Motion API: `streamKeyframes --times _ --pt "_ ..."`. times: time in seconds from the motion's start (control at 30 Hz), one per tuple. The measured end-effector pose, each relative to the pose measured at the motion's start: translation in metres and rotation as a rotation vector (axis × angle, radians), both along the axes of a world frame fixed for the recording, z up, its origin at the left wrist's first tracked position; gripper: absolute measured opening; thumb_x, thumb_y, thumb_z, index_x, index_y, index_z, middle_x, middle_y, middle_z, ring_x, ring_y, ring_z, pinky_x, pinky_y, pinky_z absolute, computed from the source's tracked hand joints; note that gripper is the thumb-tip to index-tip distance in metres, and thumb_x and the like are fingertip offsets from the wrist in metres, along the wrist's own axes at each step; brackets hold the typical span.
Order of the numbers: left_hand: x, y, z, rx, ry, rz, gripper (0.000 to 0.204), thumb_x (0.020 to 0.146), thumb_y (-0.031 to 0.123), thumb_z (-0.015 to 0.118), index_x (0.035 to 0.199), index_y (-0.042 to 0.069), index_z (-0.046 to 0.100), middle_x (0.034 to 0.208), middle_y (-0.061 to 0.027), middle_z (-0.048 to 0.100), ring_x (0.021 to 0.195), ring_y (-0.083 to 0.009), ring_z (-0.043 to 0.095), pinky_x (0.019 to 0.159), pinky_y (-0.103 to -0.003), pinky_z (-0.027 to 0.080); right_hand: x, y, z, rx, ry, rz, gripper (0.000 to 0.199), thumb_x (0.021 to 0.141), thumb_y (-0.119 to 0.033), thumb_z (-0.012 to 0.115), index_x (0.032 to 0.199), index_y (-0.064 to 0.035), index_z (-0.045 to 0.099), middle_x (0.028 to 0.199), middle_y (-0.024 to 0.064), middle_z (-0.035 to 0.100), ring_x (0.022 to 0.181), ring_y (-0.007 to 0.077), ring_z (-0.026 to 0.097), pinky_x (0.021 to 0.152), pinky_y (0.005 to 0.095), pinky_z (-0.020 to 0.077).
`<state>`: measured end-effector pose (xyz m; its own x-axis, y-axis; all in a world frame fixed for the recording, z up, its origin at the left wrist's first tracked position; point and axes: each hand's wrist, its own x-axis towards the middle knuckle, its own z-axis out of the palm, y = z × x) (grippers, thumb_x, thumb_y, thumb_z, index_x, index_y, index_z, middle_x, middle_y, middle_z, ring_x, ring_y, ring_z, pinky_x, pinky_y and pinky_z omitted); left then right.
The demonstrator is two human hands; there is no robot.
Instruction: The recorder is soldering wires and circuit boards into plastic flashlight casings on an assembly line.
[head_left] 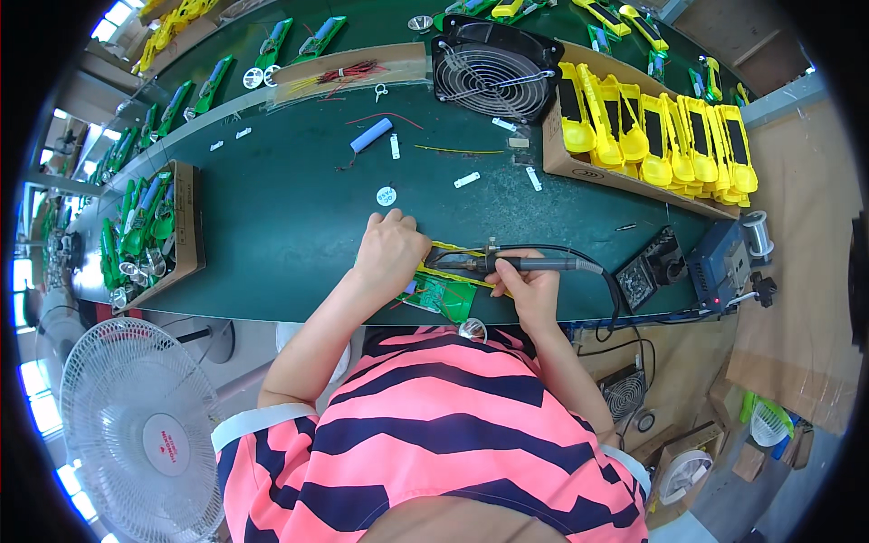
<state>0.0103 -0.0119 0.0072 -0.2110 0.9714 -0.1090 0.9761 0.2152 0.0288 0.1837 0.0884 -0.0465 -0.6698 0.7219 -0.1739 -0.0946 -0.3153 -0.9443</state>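
Note:
My left hand (389, 252) is closed, its fingers curled on the left end of a yellow plastic housing (445, 245) near the table's front edge. In my right hand (532, 291) is a soldering iron (546, 263) with a dark handle, its tip end pointing left over the housing. The exact contact point is hidden. Just below the housing lies a green circuit board (442, 294) with red wires. A shiny round reflector (472, 329) sits at the board's lower end, by the table edge.
Beyond my hands lie a blue battery cell (370, 135), small white strips (467, 179) and a round white sticker (386, 196). A box of yellow housings (593, 172), a black fan (493, 77) and a soldering station (720, 267) stand rightward. A box of green assemblies (187, 217) stands left.

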Motion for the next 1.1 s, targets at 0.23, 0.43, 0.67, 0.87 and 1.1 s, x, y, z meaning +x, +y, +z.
streamKeyframes --times 0.23,0.43,0.67,0.87,1.1 --pt "0.000 0.001 -0.005 0.022 0.072 -0.002 0.005 0.063 0.013 0.061 0.063 0.013 0.066 0.065 -0.0037 0.054 0.074 -0.0200 0.051 0.065 -0.032 0.036 0.021 -0.007 0.007 0.303 0.202 -0.222 0.018 0.080 -0.002 0.057 0.095 0.0066 0.054 0.077 0.0119 0.061 0.065 0.0160 0.062 0.057 0.0233 0.0509" --pt "0.003 0.002 -0.001 0.043 0.062 0.013 0.004 0.062 0.008 0.060 0.063 0.011 0.062 0.066 -0.0039 0.056 0.074 -0.0200 0.052 0.064 -0.032 0.036 0.050 0.002 0.008 1.045 -0.145 -0.131 0.027 0.079 -0.007 0.059 0.103 -0.0006 0.049 0.085 0.0117 0.063 0.087 0.0242 0.061 0.089 0.0410 0.0409" --pt "0.005 0.003 0.003 -0.016 0.114 0.008 0.010 0.063 0.007 0.058 0.068 0.014 0.064 0.069 -0.0019 0.055 0.076 -0.0180 0.052 0.064 -0.031 0.036 0.049 0.004 -0.003 1.032 -0.246 -0.020 0.053 0.067 -0.005 0.067 0.111 -0.0057 0.039 0.110 0.0075 0.057 0.110 0.0294 0.048 0.102 0.0490 0.0202" --pt "0.004 0.003 0.000 0.019 0.110 0.026 0.007 0.063 0.009 0.059 0.065 0.013 0.064 0.070 -0.0027 0.055 0.077 -0.0184 0.051 0.064 -0.031 0.036 0.050 0.005 0.000 0.901 -0.258 0.029 0.052 0.067 -0.005 0.065 0.112 -0.0044 0.039 0.107 0.0043 0.059 0.107 0.0234 0.050 0.103 0.0472 0.0202" --pt "-0.010 0.001 0.018 0.226 -0.383 0.059 0.004 0.064 0.013 0.064 0.065 0.012 0.068 0.072 -0.0042 0.054 0.075 -0.0221 0.050 0.065 -0.033 0.039 0.047 0.006 0.005 0.903 -0.253 0.021 0.050 0.068 -0.005 0.065 0.111 -0.0051 0.041 0.107 0.0038 0.059 0.103 0.0228 0.053 0.103 0.0464 0.0199"
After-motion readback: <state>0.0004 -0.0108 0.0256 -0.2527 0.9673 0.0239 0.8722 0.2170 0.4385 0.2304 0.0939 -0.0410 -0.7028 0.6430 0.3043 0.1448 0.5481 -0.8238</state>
